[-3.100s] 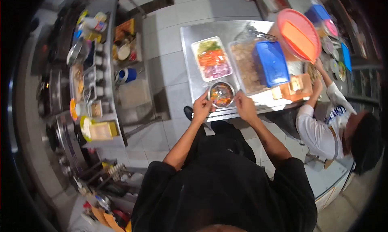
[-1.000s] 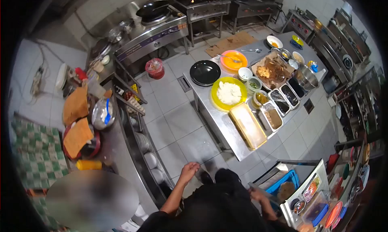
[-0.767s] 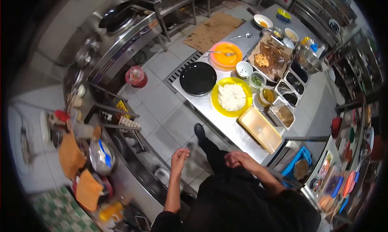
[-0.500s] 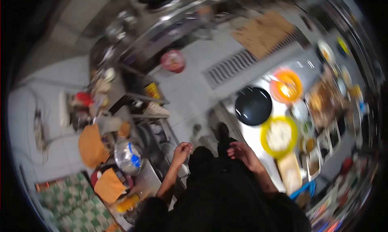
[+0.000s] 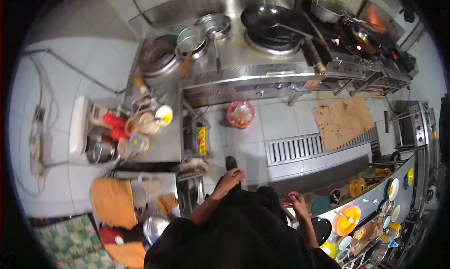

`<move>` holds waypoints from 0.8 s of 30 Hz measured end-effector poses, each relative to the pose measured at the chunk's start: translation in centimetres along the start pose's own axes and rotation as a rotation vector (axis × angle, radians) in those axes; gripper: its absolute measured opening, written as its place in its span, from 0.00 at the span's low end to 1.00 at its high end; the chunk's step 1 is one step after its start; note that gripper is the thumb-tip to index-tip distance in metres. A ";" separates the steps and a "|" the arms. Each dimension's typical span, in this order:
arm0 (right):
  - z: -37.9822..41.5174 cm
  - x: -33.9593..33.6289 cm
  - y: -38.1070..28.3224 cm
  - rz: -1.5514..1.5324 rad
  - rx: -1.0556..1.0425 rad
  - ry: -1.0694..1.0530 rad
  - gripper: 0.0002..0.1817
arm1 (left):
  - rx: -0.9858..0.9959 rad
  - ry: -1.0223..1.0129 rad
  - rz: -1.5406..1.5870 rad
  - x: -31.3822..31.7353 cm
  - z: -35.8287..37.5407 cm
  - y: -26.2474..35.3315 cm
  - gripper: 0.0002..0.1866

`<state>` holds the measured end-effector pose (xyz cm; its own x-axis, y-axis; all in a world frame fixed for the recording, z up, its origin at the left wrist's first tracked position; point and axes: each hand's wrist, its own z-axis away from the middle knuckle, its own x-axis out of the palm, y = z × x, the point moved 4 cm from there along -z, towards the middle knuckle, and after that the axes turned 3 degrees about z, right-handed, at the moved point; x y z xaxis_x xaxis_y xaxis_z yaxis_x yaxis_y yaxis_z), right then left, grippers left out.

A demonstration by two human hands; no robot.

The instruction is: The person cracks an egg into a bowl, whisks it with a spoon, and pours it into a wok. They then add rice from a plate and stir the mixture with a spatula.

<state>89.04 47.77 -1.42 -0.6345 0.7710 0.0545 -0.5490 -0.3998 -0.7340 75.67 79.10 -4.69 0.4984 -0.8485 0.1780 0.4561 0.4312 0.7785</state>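
My left hand (image 5: pixel 231 179) hangs in front of my body, fingers curled together, above the tiled floor near my shoe (image 5: pixel 231 163). Whether anything small sits inside its fingers is hidden. To the right, my right hand (image 5: pixel 295 201) is held low with curled fingers, close to the counter edge; what it may hold cannot be made out. Nearest to it are a dark green round lid (image 5: pixel 320 205) and a black round pan (image 5: pixel 321 230). Past them lies an orange basin (image 5: pixel 347 220) on the steel counter.
Ahead runs a steel stove (image 5: pixel 234 58) with a black wok (image 5: pixel 269 25). Flames burn at the back right. A pink basket (image 5: pixel 241 114), a floor grate (image 5: pixel 295 148) and cardboard (image 5: pixel 343 123) lie on the floor. Jars (image 5: pixel 138 141) stand on the left counter.
The view has swung toward the stove, bringing the wok and burners into sight. The right counter now appears lower right. Both my hands remain in front of my body.
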 end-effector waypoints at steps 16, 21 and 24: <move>-42.4 -23.2 -58.9 0.395 -0.325 0.453 0.38 | -0.035 0.506 0.490 -12.0 -19.1 5.4 0.15; -47.6 -16.9 -64.3 0.325 0.225 -0.536 0.33 | -0.311 0.778 0.345 -5.5 -16.0 3.0 0.15; -47.3 -15.2 -69.3 0.258 0.177 -0.553 0.29 | -0.344 0.702 0.632 -1.8 -14.4 -3.6 0.17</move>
<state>162.46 87.16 16.58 -0.9195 0.2884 0.2671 -0.3928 -0.6506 -0.6499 83.74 83.53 -16.53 0.9940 -0.1082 0.0165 0.0908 0.8991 0.4282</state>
